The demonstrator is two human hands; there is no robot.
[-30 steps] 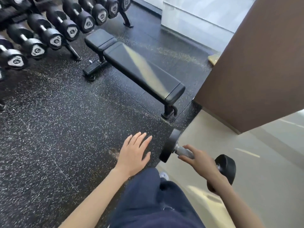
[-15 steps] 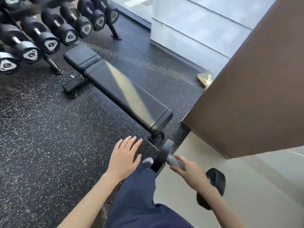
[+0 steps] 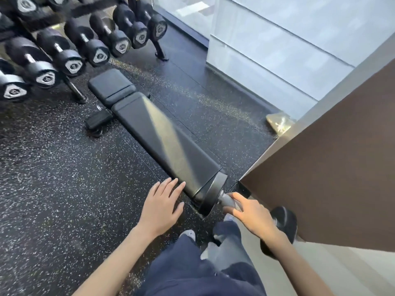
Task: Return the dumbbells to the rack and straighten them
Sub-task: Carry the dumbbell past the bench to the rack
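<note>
My right hand [image 3: 254, 214] grips the steel handle of a black dumbbell [image 3: 212, 194] and carries it at knee height, just past the near end of the bench. One round head points forward-left, the other sits behind my wrist by the brown wall. My left hand [image 3: 161, 205] hangs flat with straight fingers, holding nothing, above the floor left of the dumbbell. The dumbbell rack [image 3: 74, 90] stands at the far left, with a row of several black dumbbells [image 3: 70, 60] lying on it, end caps facing me.
A flat black bench [image 3: 162, 137] runs diagonally from the rack toward my legs. A brown wall panel [image 3: 333, 167] closes in on the right. White glass partitions [image 3: 267, 45] stand behind. Speckled black rubber floor [image 3: 53, 171] spreads to the left; a yellowish object [image 3: 277, 122] lies by the wall corner.
I have walked forward: the bench and rack are closer and lower in view. The dumbbell stays in my right hand, now beside the bench end. My left hand remains flat and empty.
</note>
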